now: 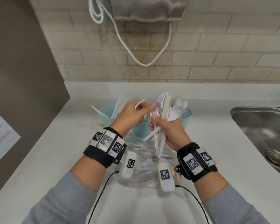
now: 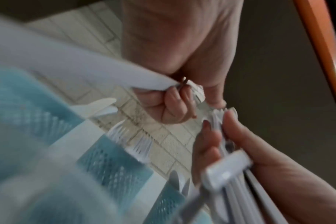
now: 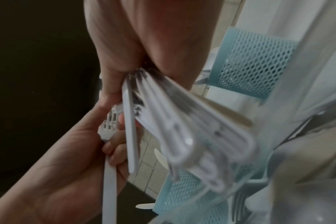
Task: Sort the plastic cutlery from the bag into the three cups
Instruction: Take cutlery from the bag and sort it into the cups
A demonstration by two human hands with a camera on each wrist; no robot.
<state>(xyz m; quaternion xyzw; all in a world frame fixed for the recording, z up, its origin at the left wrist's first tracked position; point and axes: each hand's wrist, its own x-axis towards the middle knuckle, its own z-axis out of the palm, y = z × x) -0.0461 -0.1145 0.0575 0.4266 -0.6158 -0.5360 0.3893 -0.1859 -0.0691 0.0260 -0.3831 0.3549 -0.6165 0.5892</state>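
My right hand [image 1: 153, 122] grips a bundle of mixed white plastic cutlery [image 1: 162, 110] upright above the counter, with fork, knife and spoon heads fanned out on top. My left hand [image 1: 145, 113] pinches a single white fork [image 3: 110, 121] beside that bundle; the fork's handle [image 2: 86, 65] sticks out to the left. Three light-blue mesh cups stand behind the hands: the left cup [image 1: 107, 115] holds knives, the middle cup [image 1: 140, 130] is mostly hidden, and the right cup [image 1: 187, 118] holds spoons. The clear plastic bag [image 1: 142, 168] lies below the hands with some cutlery in it.
A steel sink [image 1: 265, 126] is sunk into the white counter [image 1: 63, 151] at the right. A tiled wall with a hanging white cable [image 1: 145, 63] runs behind the cups. A sheet of paper [image 1: 0, 131] is at the far left.
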